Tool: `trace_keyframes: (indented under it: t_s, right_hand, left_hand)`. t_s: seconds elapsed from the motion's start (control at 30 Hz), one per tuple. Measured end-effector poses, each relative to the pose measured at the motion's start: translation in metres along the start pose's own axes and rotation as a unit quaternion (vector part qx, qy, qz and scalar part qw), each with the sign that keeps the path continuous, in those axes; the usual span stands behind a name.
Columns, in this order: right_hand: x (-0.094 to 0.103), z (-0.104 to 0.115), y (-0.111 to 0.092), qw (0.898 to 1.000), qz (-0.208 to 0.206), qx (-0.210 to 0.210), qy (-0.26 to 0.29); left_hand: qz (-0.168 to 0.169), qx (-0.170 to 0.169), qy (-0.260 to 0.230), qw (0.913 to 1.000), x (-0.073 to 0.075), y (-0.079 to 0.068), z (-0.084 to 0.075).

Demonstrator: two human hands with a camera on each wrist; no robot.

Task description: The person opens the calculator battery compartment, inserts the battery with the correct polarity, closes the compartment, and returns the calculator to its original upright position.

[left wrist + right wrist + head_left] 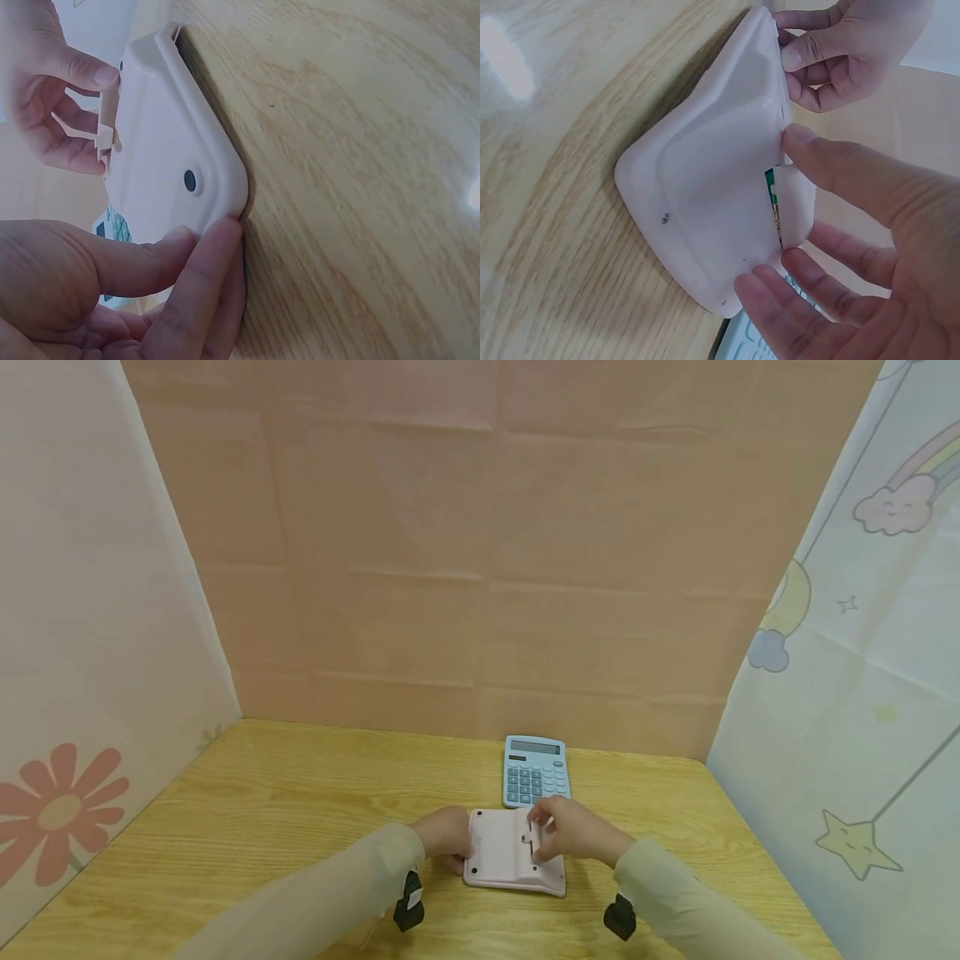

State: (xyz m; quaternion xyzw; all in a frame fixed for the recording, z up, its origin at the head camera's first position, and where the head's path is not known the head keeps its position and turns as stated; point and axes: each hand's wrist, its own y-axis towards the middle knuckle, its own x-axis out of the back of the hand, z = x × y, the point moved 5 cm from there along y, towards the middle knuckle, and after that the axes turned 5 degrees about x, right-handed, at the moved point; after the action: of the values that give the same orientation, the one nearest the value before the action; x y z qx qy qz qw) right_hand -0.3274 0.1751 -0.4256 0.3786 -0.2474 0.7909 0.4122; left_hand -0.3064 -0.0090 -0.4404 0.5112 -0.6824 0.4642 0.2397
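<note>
A pale pink calculator [495,852] lies face down on the wooden table, its back with dark round feet turned up. My left hand [446,835] holds its left edge; in the left wrist view the thumb and fingers [202,289] pinch the corner near a black foot. Over the raised end, my right hand [573,831] pinches a small pink battery cover [795,202] between thumb and fingers. That cover stands tilted up from the back, and a green and gold strip [773,196] shows in the slot beside it.
Just behind the pink calculator lies a light blue calculator [534,768], face up. The wooden table [315,793] meets an orange-brown cloth backdrop [390,610] at the rear. Patterned cloth walls [847,693] stand on both sides.
</note>
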Motion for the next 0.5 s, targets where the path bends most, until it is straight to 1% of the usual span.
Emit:
trace_keyframes:
  t_s: [0.1,0.33,0.5]
  right_hand:
    - [-0.0006,-0.0018,0.0003,1.0,0.0,0.002,0.002]
    - [0.0001,-0.0031,0.0007,1.0,-0.003,0.011,0.002]
    - [0.0005,-0.0016,0.0005,1.0,-0.001,0.01,-0.001]
  left_hand:
    - [0.0,-0.002,-0.001,1.0,-0.0003,-0.0007,-0.0005]
    - [-0.004,-0.003,0.017,0.9998,-0.0015,0.0014,-0.0009]
    - [0.005,0.012,-0.007,0.9999,-0.0022,0.0044,0.0002]
